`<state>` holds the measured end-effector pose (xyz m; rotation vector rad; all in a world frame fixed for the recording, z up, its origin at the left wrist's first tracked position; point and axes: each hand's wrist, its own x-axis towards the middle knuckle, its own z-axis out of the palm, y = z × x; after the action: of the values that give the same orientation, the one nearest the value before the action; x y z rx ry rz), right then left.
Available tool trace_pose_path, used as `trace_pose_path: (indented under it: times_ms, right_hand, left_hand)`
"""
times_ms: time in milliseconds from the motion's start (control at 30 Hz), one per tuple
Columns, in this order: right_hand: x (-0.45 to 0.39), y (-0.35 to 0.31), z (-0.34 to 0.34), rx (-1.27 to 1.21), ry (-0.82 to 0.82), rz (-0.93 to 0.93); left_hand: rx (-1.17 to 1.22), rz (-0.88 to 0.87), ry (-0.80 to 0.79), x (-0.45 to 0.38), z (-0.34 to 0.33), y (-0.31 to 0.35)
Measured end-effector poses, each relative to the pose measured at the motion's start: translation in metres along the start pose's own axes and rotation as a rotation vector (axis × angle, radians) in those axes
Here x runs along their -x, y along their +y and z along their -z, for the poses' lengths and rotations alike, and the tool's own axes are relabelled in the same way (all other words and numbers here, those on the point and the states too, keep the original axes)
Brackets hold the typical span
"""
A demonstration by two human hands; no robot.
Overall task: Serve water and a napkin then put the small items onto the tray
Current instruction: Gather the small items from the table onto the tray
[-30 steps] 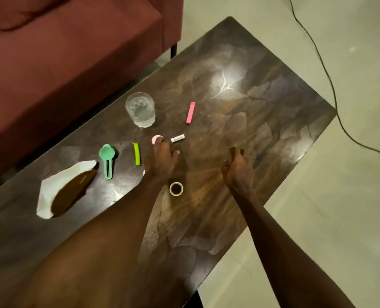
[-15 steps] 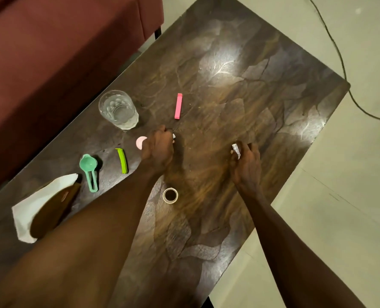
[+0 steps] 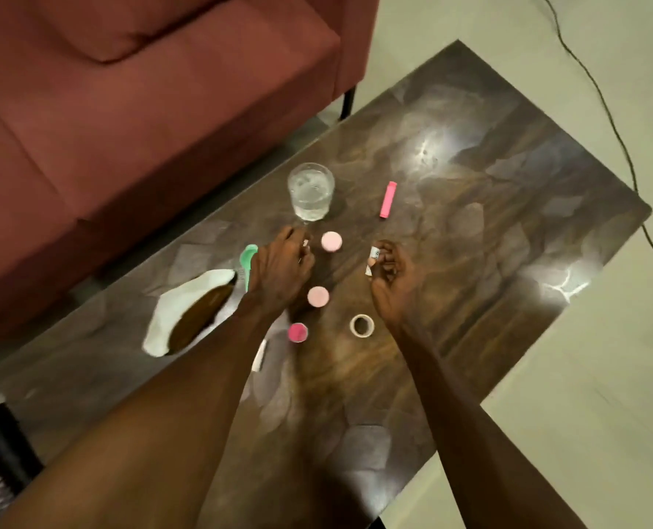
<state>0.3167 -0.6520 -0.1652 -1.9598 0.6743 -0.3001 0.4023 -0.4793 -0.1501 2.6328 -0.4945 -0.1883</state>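
Two hands over the dark surface (image 3: 489, 231) and a count of what lies there: one glass of water (image 3: 311, 192), standing upright near the sofa-side edge; one pink stick (image 3: 388, 199) to its right; three round pink pieces, a pale cap (image 3: 331, 242), a second pale cap (image 3: 318, 297) and a deeper pink cap (image 3: 297, 332); one roll of tape (image 3: 362, 325); one green scoop (image 3: 249, 257), half hidden by the left wrist; one white napkin (image 3: 187, 299) with a brown oval tray (image 3: 198, 318) lying on it.

The left hand (image 3: 281, 263) has its fingers curled around something small and pale (too blurred to name), just beside the upper pale cap. The right hand (image 3: 387, 278) has its fingers closed on a small white tube (image 3: 373, 257).

Against the earlier frame: the left hand has pulled back toward the scoop, two more pink caps now show where the arm covered them, and the green clip is no longer in sight. The right hand keeps its tube.
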Motion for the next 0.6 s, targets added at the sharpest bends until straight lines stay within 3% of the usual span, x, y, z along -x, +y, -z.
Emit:
trace_pose_path:
  times_ms: [133, 333, 600]
  right_hand:
    - [0.037, -0.057, -0.061, -0.053, -0.150, 0.047]
    - [0.139, -0.146, -0.182, -0.033, -0.411, 0.176]
    - [0.303, -0.230, -0.309, -0.141, -0.836, 0.027]
  left_hand:
    - [0.125, 0.066, 0.089, 0.041, 0.059, -0.076]
    - [0.110, 0.279, 0.230, 0.142, 0.178, -0.207]
    - [0.008, 0.608, 0.266, 0.312, 0.290, -0.355]
